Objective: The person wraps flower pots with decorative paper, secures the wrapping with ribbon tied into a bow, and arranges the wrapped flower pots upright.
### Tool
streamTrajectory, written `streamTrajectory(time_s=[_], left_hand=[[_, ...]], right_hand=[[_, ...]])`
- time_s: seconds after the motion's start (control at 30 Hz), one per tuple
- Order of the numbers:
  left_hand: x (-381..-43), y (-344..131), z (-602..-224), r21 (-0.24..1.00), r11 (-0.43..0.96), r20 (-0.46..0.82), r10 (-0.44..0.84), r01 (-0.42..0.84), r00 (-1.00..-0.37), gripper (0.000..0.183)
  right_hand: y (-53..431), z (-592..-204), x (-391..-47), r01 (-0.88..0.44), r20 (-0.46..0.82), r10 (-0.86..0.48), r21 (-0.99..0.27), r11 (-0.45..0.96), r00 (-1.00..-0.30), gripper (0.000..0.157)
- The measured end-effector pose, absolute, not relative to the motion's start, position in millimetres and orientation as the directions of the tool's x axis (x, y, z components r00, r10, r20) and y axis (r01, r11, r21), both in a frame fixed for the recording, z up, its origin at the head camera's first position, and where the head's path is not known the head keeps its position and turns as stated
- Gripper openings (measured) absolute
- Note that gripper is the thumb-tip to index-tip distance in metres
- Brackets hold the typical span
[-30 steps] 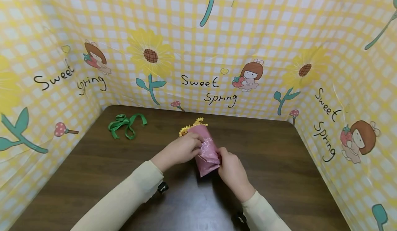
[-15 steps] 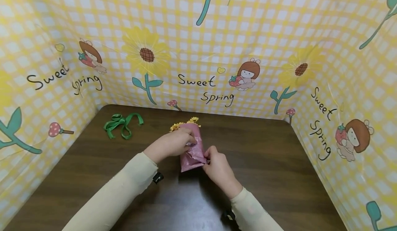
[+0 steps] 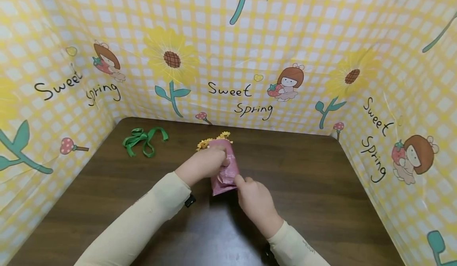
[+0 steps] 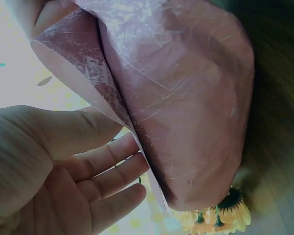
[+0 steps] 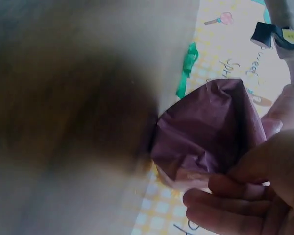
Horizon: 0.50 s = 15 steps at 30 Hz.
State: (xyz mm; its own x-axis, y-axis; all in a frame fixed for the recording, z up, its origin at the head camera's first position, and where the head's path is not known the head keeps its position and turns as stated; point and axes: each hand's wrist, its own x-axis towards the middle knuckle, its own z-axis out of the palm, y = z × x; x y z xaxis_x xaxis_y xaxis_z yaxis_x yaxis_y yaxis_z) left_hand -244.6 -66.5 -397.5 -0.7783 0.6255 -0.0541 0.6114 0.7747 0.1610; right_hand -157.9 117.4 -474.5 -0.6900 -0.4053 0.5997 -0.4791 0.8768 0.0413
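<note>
Sleeves (image 3: 143, 214) of pale cream reach in from the near edge, one on the left and one on the right, and the right one has small dark letters on it. From above, only a bit of the black band (image 3: 190, 200) on the left wrist shows, but the right wrist view also shows a yellow label (image 5: 292, 35) on it. The right hand (image 3: 258, 202) pinches the near right corner of the pink paper (image 3: 225, 177). The left hand (image 3: 205, 163) lies over the left side of it, a little farther off. From above, the left fingertips are hard to see, but the left wrist view shows the thumb and fingers narrow, with a loose edge of the paper between them. That view also shows how shiny and scratched the paper is, while the right wrist view shows a dull, dark, creased part. The paper is in the middle, between the two hands, and a dark shadow falls just below it. Yellow flowers (image 3: 224, 134) poke out of its far end, and up close one has a dark, round middle. Far to the left, well apart from the hands, lies a loopy green ribbon (image 3: 137, 137). The table (image 3: 303, 171) is dark brown wood, with a pale shine on the near part. Yellow and white checked cloth (image 3: 228, 52) stands at the left, far and right sides, with big flowers, girls holding strawberries, and "Sweet Spring" on it.
</note>
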Motion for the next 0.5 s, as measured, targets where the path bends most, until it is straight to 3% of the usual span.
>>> streamTrajectory(time_s=[0.13, 0.33, 0.5], left_hand=[[-245, -63, -396, 0.166, 0.786, -0.063, 0.612, 0.596, -0.789, 0.014], [-246, -66, -393, 0.129, 0.752, -0.062, 0.656, 0.646, -0.752, 0.014], [-245, -68, -392, 0.14, 0.722, -0.05, 0.688, 0.677, -0.723, 0.017]], right_hand=[[127, -467, -159, -0.506, 0.576, -0.435, 0.044, 0.861, -0.692, 0.023], [125, -449, -159, -0.599, 0.489, -0.541, 0.048, 0.8, -0.684, 0.045], [113, -447, -159, -0.641, 0.483, -0.645, 0.203, 0.741, -0.592, 0.016]])
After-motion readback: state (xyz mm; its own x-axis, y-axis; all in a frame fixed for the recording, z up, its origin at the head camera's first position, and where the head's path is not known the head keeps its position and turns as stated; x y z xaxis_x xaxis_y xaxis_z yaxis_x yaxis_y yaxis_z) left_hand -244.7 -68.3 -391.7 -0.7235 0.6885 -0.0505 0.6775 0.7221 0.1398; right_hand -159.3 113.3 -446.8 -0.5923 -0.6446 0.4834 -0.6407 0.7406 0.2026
